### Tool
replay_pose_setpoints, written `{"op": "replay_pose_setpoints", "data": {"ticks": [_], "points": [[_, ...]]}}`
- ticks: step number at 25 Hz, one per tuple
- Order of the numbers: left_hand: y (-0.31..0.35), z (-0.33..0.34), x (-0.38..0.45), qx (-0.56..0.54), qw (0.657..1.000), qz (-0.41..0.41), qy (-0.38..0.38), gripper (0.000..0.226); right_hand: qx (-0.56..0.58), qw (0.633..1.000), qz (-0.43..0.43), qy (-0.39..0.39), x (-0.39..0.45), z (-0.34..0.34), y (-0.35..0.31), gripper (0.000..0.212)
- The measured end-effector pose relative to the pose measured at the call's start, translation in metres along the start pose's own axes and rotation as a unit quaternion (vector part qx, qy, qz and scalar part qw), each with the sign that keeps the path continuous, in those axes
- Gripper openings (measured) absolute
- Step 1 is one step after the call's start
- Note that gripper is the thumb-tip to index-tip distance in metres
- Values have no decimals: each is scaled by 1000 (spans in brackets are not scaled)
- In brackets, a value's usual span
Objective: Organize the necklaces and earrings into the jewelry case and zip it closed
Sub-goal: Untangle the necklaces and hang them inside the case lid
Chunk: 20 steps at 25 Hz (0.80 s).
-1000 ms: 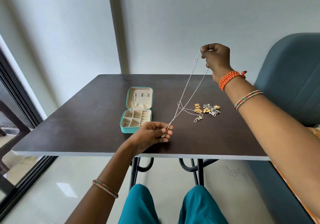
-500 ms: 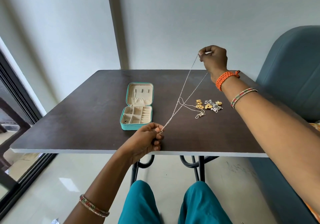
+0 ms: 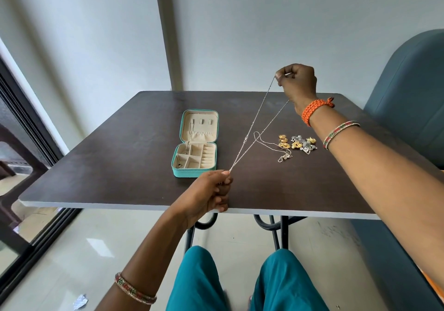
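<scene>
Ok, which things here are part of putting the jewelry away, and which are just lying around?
Part of the job:
jewelry case, open
chain held taut by left hand and right hand
second necklace on the table
earrings

Lying about:
blue chair
paper scrap on the floor

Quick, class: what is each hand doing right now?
Left hand: closed, pinching the silver necklace at its lower end.
Right hand: closed, pinching its upper end.

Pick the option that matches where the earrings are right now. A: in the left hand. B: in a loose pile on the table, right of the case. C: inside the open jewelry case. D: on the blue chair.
B: the earrings lie in a loose pile on the table, right of the open jewelry case.
</scene>
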<state>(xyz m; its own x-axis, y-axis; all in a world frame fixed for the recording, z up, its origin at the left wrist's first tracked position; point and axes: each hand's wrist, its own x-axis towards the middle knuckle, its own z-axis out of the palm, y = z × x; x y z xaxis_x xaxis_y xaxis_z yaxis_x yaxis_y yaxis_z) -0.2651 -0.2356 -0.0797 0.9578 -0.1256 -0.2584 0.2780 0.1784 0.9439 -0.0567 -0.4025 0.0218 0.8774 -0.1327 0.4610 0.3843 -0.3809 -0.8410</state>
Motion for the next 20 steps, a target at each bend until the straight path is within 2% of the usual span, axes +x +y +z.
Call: {"op": "replay_pose_setpoints", "data": {"ticks": [2, 6, 7, 10, 12, 15, 17, 20], "points": [[4, 3, -1, -17, 1000, -5, -2, 38, 13, 1000, 6, -10, -3, 0, -6, 10], [4, 9, 1, 121, 991, 59, 18, 46, 103, 991, 81, -22, -2, -6, -24, 23], [2, 10, 1, 127, 989, 72, 11, 46, 139, 984, 106, -26, -2, -9, -28, 24], [-3, 12, 5, 16, 996, 75, -34, 44, 222, 962, 151, -42, -2, -13, -38, 20], [-8, 12, 7, -73, 993, 74, -58, 44, 242, 957, 153, -47, -2, -16, -43, 19], [-14, 8, 4, -151, 983, 78, -67, 35, 256, 955, 145, -49, -2, -20, -51, 19], [-17, 6, 3, -207, 974, 73, -57, 32, 265, 952, 142, -50, -1, -22, -55, 20], [-19, 5, 4, -277, 958, 75, 6, 24, 264, 953, 140, -52, -1, -24, -56, 20]]}}
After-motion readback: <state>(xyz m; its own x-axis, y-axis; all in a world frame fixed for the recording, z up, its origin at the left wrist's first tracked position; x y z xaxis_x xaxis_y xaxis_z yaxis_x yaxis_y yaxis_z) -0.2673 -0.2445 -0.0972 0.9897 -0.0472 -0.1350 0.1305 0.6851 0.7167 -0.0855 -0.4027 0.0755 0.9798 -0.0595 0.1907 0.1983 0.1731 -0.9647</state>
